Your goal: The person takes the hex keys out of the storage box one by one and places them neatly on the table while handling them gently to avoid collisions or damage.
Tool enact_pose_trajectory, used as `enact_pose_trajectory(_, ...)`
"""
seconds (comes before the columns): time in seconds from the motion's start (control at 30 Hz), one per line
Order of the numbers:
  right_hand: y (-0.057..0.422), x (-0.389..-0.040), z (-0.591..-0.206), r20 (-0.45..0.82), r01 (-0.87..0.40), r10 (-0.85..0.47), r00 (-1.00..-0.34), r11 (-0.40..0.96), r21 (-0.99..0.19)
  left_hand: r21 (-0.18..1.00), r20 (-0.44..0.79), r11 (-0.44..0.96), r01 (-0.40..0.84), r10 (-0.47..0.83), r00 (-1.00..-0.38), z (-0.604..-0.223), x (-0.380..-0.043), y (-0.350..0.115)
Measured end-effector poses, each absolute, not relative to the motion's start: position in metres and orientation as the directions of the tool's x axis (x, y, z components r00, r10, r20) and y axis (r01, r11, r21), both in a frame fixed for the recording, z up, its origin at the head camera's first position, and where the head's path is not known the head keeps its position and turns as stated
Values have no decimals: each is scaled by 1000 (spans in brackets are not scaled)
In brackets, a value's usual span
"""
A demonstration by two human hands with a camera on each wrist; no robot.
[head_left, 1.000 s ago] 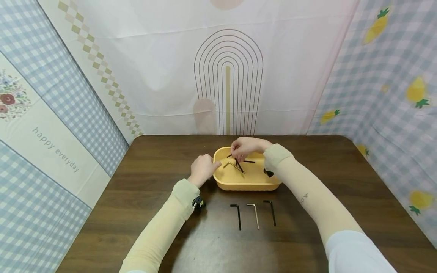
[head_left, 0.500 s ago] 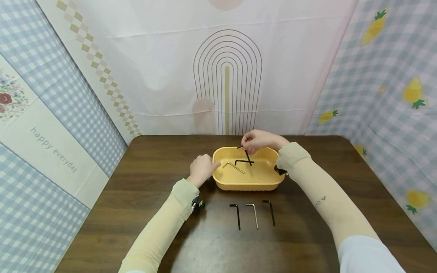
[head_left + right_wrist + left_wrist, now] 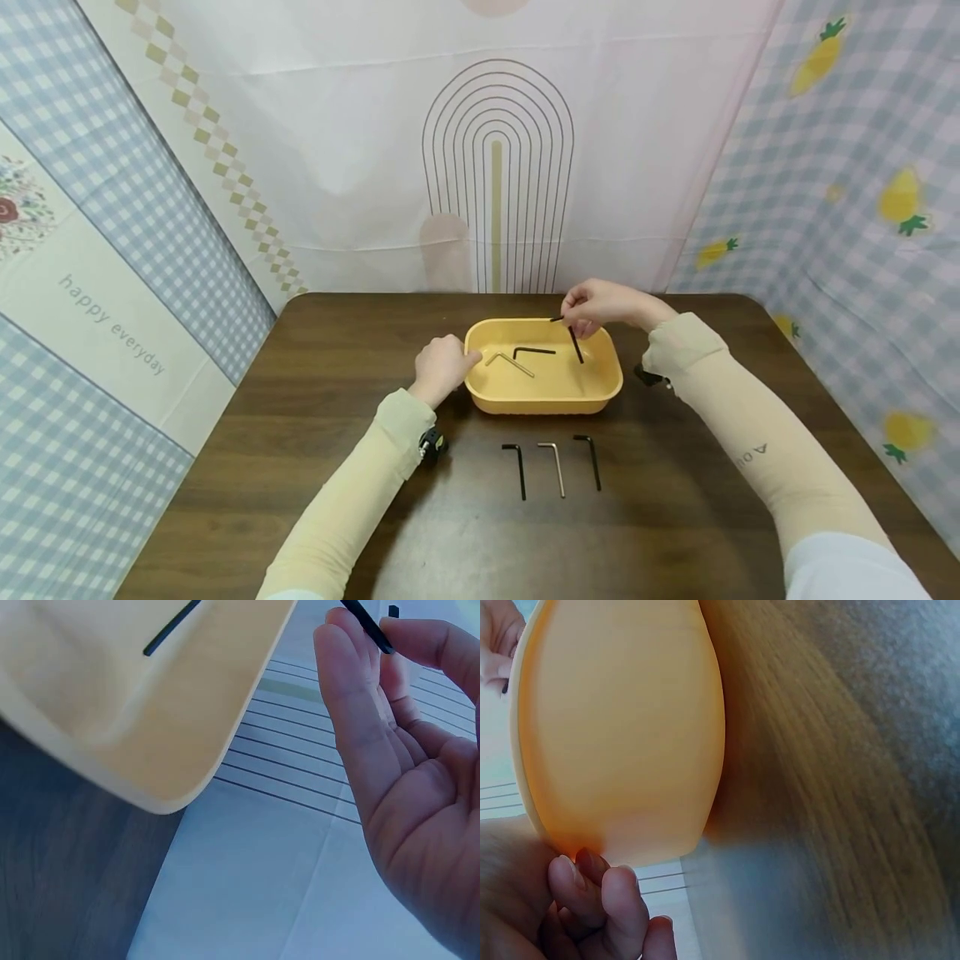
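My left hand (image 3: 441,367) grips the left end of a yellow tray (image 3: 543,407), thumb over the rim; in the left wrist view its fingers (image 3: 622,900) curl against the outside. Above the tray's far right side, my right hand (image 3: 603,305) pinches a black hex key (image 3: 576,345) between thumb and fingertips, its long arm pointing down. The right wrist view shows part of this black hex key (image 3: 367,627) at the fingertips. Inside the tray lie another black hex key (image 3: 536,351) and a gold-coloured hex key (image 3: 514,364).
In front of the tray, a black hex key (image 3: 521,471), a light metallic hex key (image 3: 558,469) and another black hex key (image 3: 592,462) lie in a row on the dark wooden table (image 3: 360,333). A patterned cloth (image 3: 360,167) hangs behind the table.
My right hand has drawn a black hex key up from among the others and moved right with it. My left hand has stayed on the tray's rim.
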State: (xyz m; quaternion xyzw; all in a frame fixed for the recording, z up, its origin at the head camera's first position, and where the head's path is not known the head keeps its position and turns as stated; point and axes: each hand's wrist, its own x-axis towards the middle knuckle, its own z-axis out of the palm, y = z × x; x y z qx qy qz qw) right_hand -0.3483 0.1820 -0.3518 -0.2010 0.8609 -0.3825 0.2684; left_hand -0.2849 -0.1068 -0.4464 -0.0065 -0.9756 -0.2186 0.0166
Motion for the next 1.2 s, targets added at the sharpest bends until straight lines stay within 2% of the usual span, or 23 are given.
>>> enact_pose_trajectory(0.43,207,-321,-351,-335,-80,-510,-792,632,-771,424,48,905,23,3,-999,-449,-286,-108)
enact_pose_trajectory(1.2,251,-269,-381,-305,0,-475,-825,539,-842,439,46,898,36,18,-999,-447,-285,-107)
